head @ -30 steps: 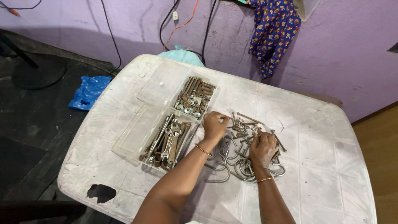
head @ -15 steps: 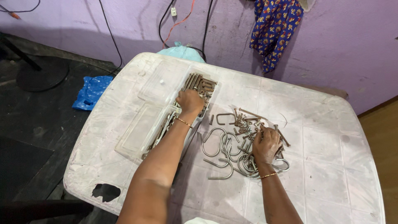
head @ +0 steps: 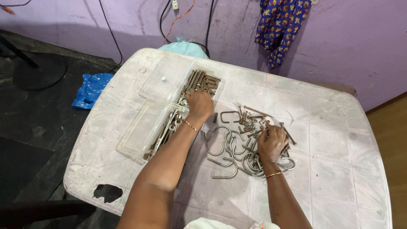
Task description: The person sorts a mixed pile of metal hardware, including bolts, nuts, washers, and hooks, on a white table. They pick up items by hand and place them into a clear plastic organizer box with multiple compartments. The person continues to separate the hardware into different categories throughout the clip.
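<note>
The left hand lay palm down over the far tray of long bolts. Its fingers were curled under, so I could not tell if they held a bolt. The right hand pressed down on the loose pile on the table, fingers bent around small pieces; what they gripped was hidden.

To do this well, each hand should probably pick one piece at a time and drop it gently with its own kind.

There were two trays, the near tray holding spanners, and two clear lids. The U-bolts looked like about eight. The small bolts were too many to count.
</note>
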